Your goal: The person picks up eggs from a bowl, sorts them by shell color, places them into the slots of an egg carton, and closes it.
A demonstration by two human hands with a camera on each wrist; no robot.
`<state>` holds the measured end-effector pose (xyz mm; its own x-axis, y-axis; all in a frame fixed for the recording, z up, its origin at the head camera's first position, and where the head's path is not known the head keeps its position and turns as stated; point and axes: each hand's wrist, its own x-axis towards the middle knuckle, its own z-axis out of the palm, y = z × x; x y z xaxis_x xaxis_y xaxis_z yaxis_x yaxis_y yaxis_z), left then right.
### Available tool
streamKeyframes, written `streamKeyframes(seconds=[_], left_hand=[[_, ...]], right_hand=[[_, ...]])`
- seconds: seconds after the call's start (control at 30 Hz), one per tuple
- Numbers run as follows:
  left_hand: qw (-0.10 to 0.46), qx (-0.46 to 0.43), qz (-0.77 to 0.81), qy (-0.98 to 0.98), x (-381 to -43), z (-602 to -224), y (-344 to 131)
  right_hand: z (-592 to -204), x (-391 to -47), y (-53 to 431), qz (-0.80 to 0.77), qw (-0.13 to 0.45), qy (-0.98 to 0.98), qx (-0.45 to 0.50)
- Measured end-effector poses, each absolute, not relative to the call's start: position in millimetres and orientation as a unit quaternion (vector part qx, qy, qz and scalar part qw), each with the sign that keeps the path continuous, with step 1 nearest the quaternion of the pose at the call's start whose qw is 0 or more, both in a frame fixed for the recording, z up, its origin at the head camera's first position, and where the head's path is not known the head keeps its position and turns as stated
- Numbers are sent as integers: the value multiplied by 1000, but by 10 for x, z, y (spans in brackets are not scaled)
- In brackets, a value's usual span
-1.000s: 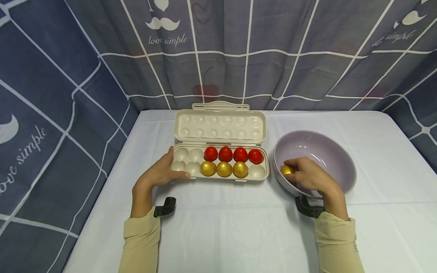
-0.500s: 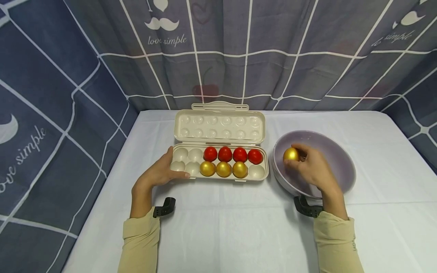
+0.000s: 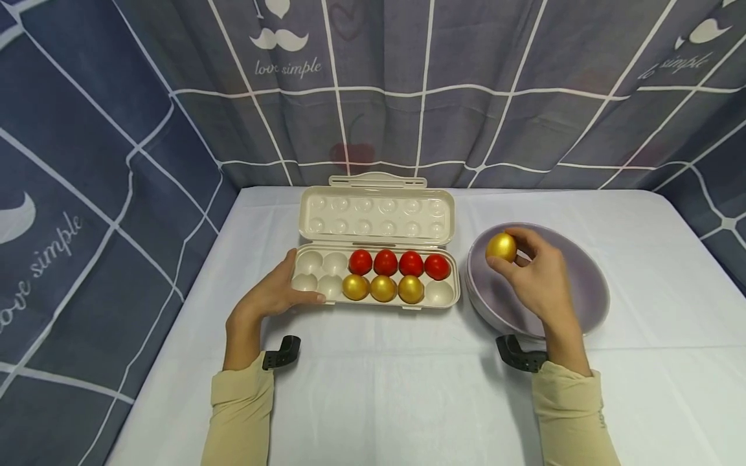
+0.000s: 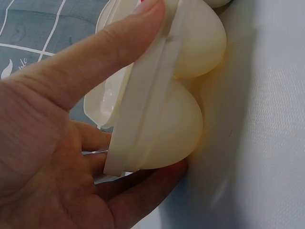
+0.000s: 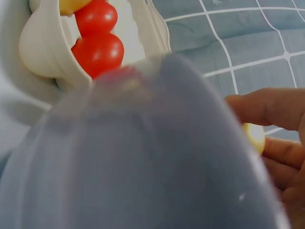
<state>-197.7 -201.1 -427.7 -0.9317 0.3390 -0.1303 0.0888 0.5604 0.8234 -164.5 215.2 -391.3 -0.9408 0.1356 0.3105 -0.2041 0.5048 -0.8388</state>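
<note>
A cream plastic egg box (image 3: pixel 375 213) lies with its lid folded back. My left hand (image 3: pixel 265 294) grips its left end, thumb along the front edge; the left wrist view shows fingers reaching under the rounded cups (image 4: pixel 167 129). Several red eggs (image 3: pixel 386 263) fill the right part of the back row, and three gold eggs (image 3: pixel 383 288) sit in the front row. Cups at the left end and the front right corner hold nothing. Over the lilac bowl (image 3: pixel 583 285), my right hand (image 3: pixel 539 275) pinches another gold egg (image 3: pixel 502 247) between thumb and fingers.
The bowl stands just right of the egg box, its wall (image 5: pixel 143 162) filling much of the right wrist view. A white cloth (image 3: pixel 396 388) covers the table. Dark checked curtains (image 3: pixel 466 129) hang behind and at both sides.
My right hand has lifted the gold egg from low inside the bowl to above it. The left hand and the egg box have stayed in place.
</note>
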Motion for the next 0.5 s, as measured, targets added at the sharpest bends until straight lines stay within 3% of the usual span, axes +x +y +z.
streamKeyframes(seconds=[0.5], left_hand=[[141, 123, 461, 867, -1991, -4295, -2015]], right_hand=[[-3873, -1632, 1872, 560, 212, -798, 69]])
